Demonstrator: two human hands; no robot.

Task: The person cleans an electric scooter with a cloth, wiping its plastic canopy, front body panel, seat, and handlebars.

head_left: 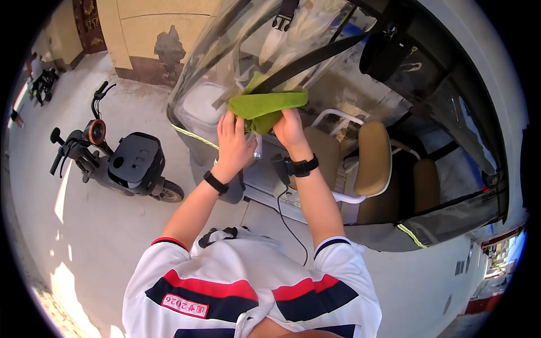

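Observation:
A bright green cloth (267,104) is folded around a wide black strap (315,62) that runs up to the right across the opening of a covered vehicle. My left hand (235,143) grips the cloth's lower left edge, its fingertips partly tucked into the folds. At the right end, my right hand (290,132) is closed on the same cloth, with most of its fingers hidden behind it. Both hands are close together in front of the clear plastic cover (217,73). Each wrist wears a black band.
Tan seats (372,160) with white rails stand inside the vehicle, right of my hands. A black cable (287,219) hangs below my right wrist. A dark scooter (118,160) is parked on the left. A buckle (282,22) hangs above; a person (36,67) is far off.

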